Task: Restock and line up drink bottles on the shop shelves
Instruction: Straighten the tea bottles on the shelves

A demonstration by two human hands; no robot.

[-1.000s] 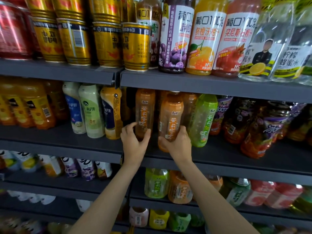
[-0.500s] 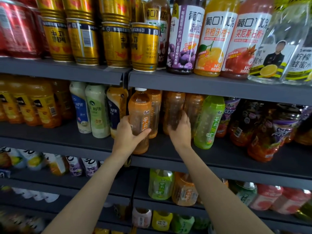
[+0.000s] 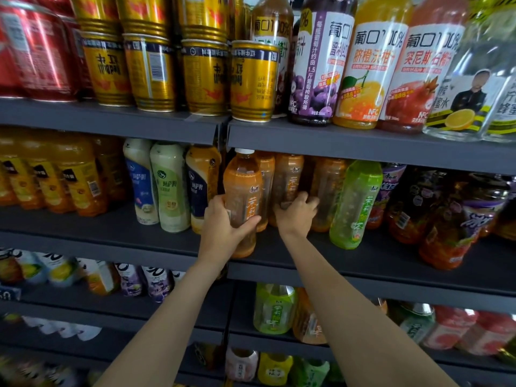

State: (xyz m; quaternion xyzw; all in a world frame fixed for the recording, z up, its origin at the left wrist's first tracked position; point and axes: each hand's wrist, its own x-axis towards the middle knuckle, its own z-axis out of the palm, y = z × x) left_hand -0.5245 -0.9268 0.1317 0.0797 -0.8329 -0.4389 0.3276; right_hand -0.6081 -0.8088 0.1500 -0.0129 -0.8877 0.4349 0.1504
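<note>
With your left hand (image 3: 223, 224) wrapped round the front amber plastic tea bottle (image 3: 242, 202) at the dark shelf's (image 3: 391, 263) lip, your right hand's (image 3: 296, 216) curled fingers could topple the rear amber bottle (image 3: 287, 185).

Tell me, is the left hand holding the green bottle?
No, the left hand grips an orange tea bottle at the shelf front, while the green bottle stands untouched further right.
</note>
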